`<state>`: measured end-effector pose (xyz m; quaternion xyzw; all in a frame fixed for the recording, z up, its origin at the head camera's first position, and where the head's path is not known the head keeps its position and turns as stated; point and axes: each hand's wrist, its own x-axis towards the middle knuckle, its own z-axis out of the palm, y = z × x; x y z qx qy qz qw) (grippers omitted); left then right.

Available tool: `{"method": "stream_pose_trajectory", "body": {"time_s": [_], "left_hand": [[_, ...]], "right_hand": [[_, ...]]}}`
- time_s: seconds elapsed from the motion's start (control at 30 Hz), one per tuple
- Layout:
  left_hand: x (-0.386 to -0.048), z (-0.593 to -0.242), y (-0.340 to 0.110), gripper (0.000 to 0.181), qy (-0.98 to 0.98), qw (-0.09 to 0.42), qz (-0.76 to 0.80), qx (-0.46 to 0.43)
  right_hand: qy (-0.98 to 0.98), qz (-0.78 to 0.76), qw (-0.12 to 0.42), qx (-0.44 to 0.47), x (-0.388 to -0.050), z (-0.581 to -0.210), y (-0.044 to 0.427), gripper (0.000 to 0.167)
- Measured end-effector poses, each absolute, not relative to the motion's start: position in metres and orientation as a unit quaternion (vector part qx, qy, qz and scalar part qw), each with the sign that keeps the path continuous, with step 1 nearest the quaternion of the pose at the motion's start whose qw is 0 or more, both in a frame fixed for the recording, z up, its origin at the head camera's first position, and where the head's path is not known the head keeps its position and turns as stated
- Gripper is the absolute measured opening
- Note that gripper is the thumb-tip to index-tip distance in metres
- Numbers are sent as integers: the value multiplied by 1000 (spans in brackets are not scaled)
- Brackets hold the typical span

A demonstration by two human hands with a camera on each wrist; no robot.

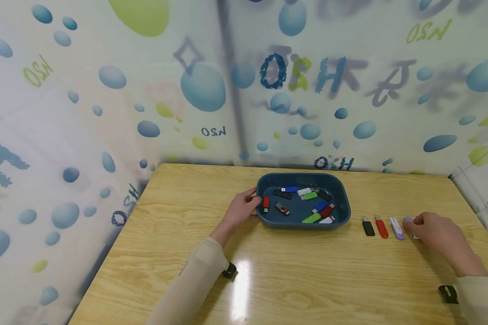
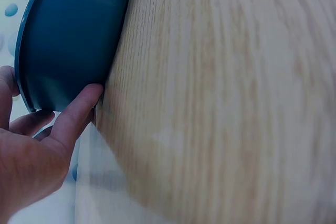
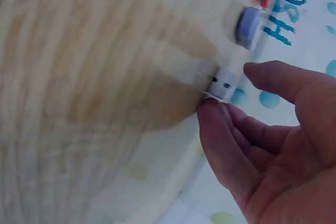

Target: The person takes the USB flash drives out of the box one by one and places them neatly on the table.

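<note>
My left hand (image 1: 241,208) holds the left end of a dark blue plastic basin (image 1: 301,225), thumb at the rim and fingers against the outer wall in the left wrist view. Several USB sticks lie inside, among them a red one (image 1: 266,204) and a blue one (image 1: 289,189). At the right, my right hand (image 1: 441,232) touches a white-and-lilac USB stick (image 1: 408,220) on the table. In the right wrist view a fingertip meets that stick (image 3: 221,84), while the thumb stands apart from it. The hand partly hides the stick in the head view.
Left of that stick, in a row, lie a black USB stick (image 1: 368,226), a red one (image 1: 382,227) and a white-and-purple one (image 1: 396,228). The wooden table (image 1: 309,275) meets a patterned wall covering (image 1: 203,85) at its back edge.
</note>
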<state>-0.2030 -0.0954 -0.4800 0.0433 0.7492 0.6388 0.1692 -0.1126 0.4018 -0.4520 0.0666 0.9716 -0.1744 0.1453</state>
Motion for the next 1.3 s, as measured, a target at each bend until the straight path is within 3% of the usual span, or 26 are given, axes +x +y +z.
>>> {"method": "stream_pose_trajectory", "body": {"time_s": [0.1, 0.43, 0.73, 0.9, 1.3], "left_hand": [[-203, -481, -95, 53, 751, 169, 637, 44], [-202, -481, -96, 55, 741, 169, 648, 47], [-202, -481, -95, 54, 735, 170, 655, 45], [-199, -476, -94, 55, 733, 172, 657, 47], [-200, -481, -95, 54, 732, 167, 659, 42]], "right_hand": [[976, -168, 120, 70, -111, -448, 398, 56], [981, -189, -38, -17, -111, -423, 349, 39], [963, -206, -107, -137, -117, -409, 291, 30], [953, -207, -111, -193, -126, -408, 271, 30], [934, -196, -47, -296, -150, -419, 244, 28]]}}
